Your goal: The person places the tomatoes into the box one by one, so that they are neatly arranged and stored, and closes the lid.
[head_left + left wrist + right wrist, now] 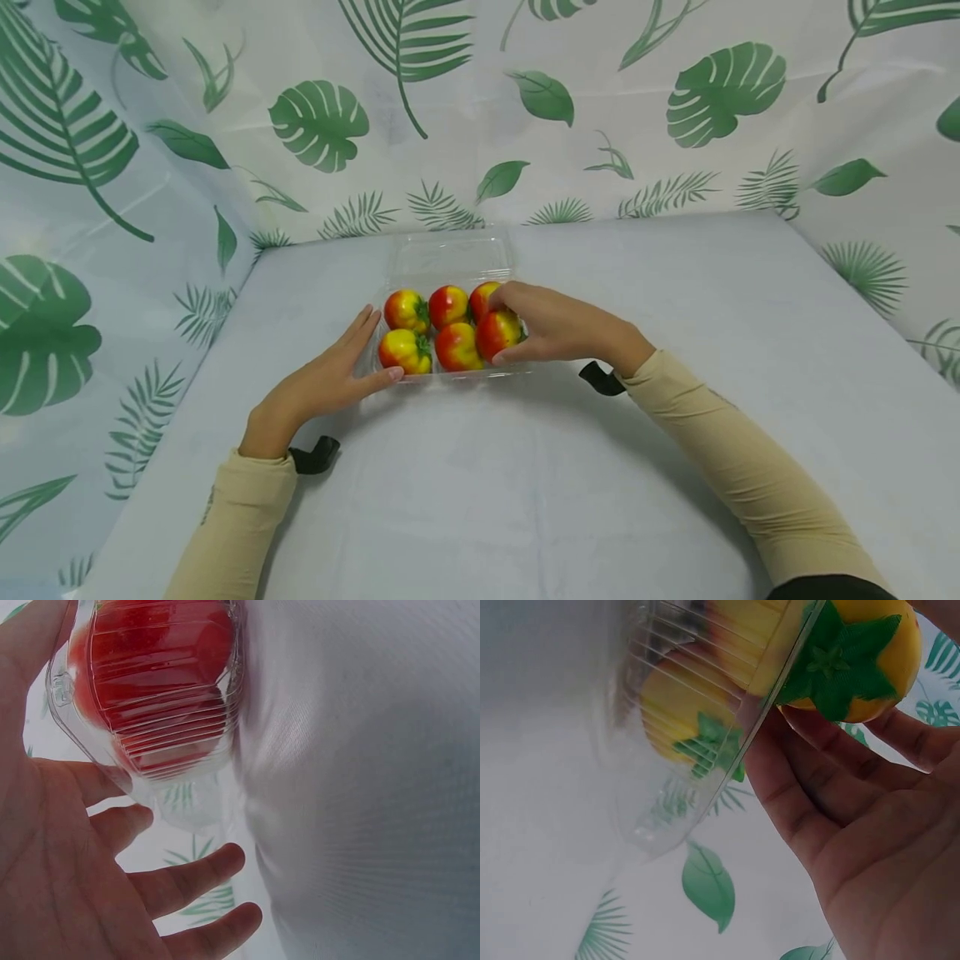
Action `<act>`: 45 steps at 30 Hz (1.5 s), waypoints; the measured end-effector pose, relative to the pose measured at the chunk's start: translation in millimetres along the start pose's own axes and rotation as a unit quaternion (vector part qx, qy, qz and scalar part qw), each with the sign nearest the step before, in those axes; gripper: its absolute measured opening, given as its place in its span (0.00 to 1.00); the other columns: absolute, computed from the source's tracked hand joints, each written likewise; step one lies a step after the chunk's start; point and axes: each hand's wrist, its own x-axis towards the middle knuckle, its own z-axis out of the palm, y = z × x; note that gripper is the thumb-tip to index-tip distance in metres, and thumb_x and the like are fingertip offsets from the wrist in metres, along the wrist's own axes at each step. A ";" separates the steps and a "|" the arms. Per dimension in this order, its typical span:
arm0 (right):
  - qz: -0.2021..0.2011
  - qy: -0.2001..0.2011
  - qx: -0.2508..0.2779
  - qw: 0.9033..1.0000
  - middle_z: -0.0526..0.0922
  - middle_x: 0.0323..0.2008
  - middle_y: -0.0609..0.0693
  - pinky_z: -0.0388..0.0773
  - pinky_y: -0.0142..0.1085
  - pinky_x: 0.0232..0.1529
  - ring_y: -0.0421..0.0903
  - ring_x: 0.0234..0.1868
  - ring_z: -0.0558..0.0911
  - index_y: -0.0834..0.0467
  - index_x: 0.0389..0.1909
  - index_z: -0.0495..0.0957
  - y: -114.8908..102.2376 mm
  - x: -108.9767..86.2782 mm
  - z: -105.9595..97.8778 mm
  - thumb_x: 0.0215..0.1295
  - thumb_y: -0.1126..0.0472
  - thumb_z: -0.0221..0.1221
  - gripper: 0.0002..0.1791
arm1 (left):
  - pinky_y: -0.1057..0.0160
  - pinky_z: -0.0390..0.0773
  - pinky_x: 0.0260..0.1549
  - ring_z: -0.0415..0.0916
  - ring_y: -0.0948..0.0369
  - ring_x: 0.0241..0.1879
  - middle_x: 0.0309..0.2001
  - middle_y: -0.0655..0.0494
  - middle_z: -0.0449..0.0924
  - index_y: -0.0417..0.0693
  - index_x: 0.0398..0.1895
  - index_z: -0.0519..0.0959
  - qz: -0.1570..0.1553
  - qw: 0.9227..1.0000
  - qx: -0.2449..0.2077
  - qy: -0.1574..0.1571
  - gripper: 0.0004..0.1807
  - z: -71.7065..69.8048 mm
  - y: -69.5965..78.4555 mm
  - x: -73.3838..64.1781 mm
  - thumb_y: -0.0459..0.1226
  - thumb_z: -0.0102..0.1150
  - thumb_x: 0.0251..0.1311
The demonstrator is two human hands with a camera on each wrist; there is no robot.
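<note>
A clear plastic clamshell box (495, 373) lies on the table, holding several red-and-yellow fruits (448, 307) with green leafy caps in two rows. My right hand (558, 323) grips a red-and-yellow fruit (499, 334) at the box's front right corner. In the right wrist view this fruit (904, 652) sits partly above the box rim, its green cap facing the camera. At the box's left end, my left hand (322, 385) rests with straight, spread fingers, its thumb at the front edge. The left wrist view shows red fruit (165, 656) through the ribbed wall.
The box's transparent lid (452, 254) stands open behind the fruits. A white cloth (450, 500) covers the table. Leaf-printed sheets (585, 125) rise at the back and both sides. A black strap piece (315, 457) sticks out from the left wrist, another (600, 379) from the right.
</note>
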 end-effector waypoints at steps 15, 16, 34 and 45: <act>0.025 -0.022 -0.010 0.999 0.78 0.59 0.53 0.81 0.43 0.60 0.49 0.56 0.79 0.61 0.66 0.73 -3.1 -1.0 3.5 0.63 0.48 0.78 0.39 | 0.32 0.47 0.76 0.35 0.41 0.85 0.88 0.47 0.27 0.51 0.89 0.35 0.000 1.000 -0.010 -0.001 0.62 1.4 1.4 -1.7 0.69 0.57 0.69; 0.025 -0.023 -0.012 0.999 0.78 0.59 0.53 0.80 0.43 0.61 0.50 0.56 0.80 0.61 0.66 0.73 -3.4 -0.1 3.8 0.63 0.48 0.78 0.38 | 0.32 0.47 0.76 0.35 0.40 0.85 0.88 0.47 0.27 0.51 0.89 0.35 -0.001 1.000 -0.010 -0.001 0.62 1.3 1.2 -2.8 0.69 0.57 0.69; 0.017 -0.031 -0.036 0.999 0.79 0.59 0.53 0.81 0.44 0.60 0.49 0.55 0.81 0.60 0.67 0.73 -4.5 -1.0 1.4 0.66 0.46 0.75 0.36 | 0.32 0.48 0.76 0.36 0.41 0.85 0.88 0.48 0.28 0.52 0.90 0.36 0.005 1.000 -0.010 0.011 0.61 1.0 -0.2 -3.8 0.69 0.57 0.69; 0.019 -0.035 -0.026 0.999 0.79 0.58 0.52 0.81 0.45 0.60 0.49 0.55 0.80 0.61 0.65 0.74 -3.7 -2.7 3.3 0.67 0.47 0.75 0.35 | 0.33 0.49 0.76 0.36 0.43 0.85 0.88 0.50 0.29 0.53 0.90 0.38 -0.002 1.000 -0.020 0.014 0.61 5.7 -2.8 -1.9 0.69 0.59 0.68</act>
